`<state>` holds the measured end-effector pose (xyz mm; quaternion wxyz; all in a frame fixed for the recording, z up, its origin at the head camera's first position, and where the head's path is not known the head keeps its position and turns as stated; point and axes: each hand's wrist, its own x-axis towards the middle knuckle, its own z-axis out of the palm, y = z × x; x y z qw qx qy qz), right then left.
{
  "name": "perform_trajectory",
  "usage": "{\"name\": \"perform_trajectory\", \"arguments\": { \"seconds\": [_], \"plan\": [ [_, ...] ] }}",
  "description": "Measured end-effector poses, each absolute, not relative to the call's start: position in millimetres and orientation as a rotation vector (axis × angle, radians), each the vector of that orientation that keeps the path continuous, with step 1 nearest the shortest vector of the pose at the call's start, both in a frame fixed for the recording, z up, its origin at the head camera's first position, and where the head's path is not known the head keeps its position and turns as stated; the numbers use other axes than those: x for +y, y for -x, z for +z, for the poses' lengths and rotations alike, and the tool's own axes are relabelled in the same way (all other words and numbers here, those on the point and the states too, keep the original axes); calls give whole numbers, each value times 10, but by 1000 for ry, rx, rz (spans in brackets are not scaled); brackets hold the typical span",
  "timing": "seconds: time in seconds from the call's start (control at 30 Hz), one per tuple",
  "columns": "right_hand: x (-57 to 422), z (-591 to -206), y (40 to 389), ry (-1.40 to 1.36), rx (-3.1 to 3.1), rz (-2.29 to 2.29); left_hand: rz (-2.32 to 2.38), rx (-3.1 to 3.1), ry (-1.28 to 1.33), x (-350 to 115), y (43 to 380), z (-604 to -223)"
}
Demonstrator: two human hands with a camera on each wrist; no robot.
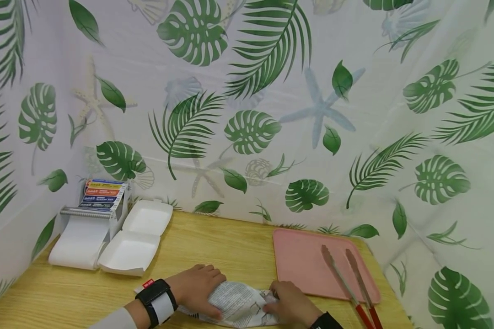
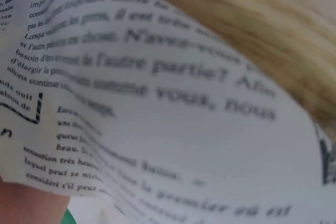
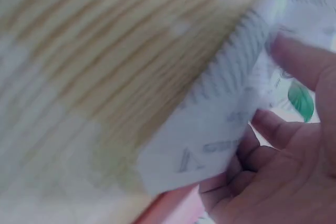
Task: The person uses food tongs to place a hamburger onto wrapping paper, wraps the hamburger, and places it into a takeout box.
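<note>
A sheet of newsprint-patterned wrapping paper (image 1: 240, 301) lies folded into a bulging bundle at the front of the table; whatever it may cover is hidden. Across its left part my left hand (image 1: 199, 290) holds it, thumb on the near side and fingers over the far side. At the right end, my right hand (image 1: 292, 304) pinches a fold of the paper. In the right wrist view a paper flap (image 3: 210, 129) runs between the thumb and the curled fingers (image 3: 252, 156). Printed French text on the paper (image 2: 131, 77) fills most of the left wrist view.
A pink tray (image 1: 300, 265) stands at the right, with red-handled tongs (image 1: 350, 278) lying across it. At the back left are an opened white takeout box (image 1: 131, 249) and a dispenser (image 1: 86, 210) with a white roll and colourful boxes. A leaf-patterned curtain (image 1: 247, 100) hangs behind the wooden table (image 1: 214, 237).
</note>
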<state>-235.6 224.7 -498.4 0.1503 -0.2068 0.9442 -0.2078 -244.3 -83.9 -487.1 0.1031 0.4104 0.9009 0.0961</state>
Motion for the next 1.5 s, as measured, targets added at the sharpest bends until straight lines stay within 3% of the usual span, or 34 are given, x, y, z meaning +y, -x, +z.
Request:
{"name": "perform_trajectory", "arguments": {
  "seconds": [0.1,0.5,0.73,0.97,1.2,1.37,1.5],
  "plan": [
    [2332,-4949,2338,577,2646,-742,254,2668,-1208,-845,2428,-4862],
    [2412,-4773,2348,41,2195,-1404,238,2668,-1232,-843,2409,-4875],
    [2191,-4593,2326,89,1919,-1671,157,2712,-1229,-835,2419,-4900],
    [1793,-4513,2254,-4,2133,-1736,133,2735,-1163,-788,2411,-4892],
    [1505,-4628,2229,107,2224,-1761,132,2703,-1046,-765,2373,-4840],
    [1506,-4791,2192,199,2111,-1920,171,2680,-1033,-771,2356,-4842],
    [1516,-4931,2135,206,2390,-1864,176,2680,-1036,-789,2347,-4824]
  ]
}}
